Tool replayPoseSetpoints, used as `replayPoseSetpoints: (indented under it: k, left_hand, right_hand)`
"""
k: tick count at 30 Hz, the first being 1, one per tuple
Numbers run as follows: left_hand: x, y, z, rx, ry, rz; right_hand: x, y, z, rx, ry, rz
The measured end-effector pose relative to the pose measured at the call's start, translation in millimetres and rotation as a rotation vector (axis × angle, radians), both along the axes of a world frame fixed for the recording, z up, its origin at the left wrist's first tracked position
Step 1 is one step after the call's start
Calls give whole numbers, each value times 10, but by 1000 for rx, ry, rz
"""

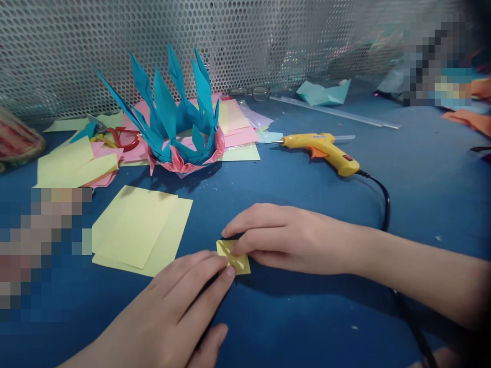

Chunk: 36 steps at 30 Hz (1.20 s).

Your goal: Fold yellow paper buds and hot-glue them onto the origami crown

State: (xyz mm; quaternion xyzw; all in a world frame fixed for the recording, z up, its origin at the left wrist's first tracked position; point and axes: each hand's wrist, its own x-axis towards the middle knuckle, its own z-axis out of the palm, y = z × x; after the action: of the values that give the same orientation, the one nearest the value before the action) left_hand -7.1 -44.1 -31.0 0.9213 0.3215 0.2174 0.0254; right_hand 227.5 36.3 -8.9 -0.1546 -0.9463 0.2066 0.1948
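A small folded yellow paper piece (pixel 233 258) lies on the blue table (pixel 307 317) near the front. My left hand (pixel 180 312) comes in from the lower left, and its fingertips press the paper's left edge. My right hand (pixel 287 237) reaches in from the right, with its fingers pinched together on the paper's upper right part. Both hands hold the paper flat against the table.
Yellow paper sheets (pixel 138 230) lie just left of the hands. A blue and pink paper crown (pixel 176 122) stands behind on loose sheets, with red scissors (pixel 125 138) beside it. A yellow glue gun (pixel 326 151) and its black cord (pixel 385 204) lie to the right. A perforated metal screen (pixel 268 41) closes the back.
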Motion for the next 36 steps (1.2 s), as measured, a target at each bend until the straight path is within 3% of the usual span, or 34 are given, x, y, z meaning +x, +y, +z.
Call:
replayPoseSetpoints:
  k: [6, 13, 23, 36]
  left_hand:
    - [-8, -1, 1, 25, 13, -6]
    - [21, -32, 126, -139, 16, 49]
    - [4, -30, 67, -40, 100, 64]
    - [-25, -5, 17, 59, 158, 31]
  right_hand:
    - [43, 95, -1, 48, 7, 140]
    - [76, 145, -7, 165, 2, 208]
    - [91, 113, 35, 359, -40, 216]
    - [90, 81, 32, 323, -91, 206]
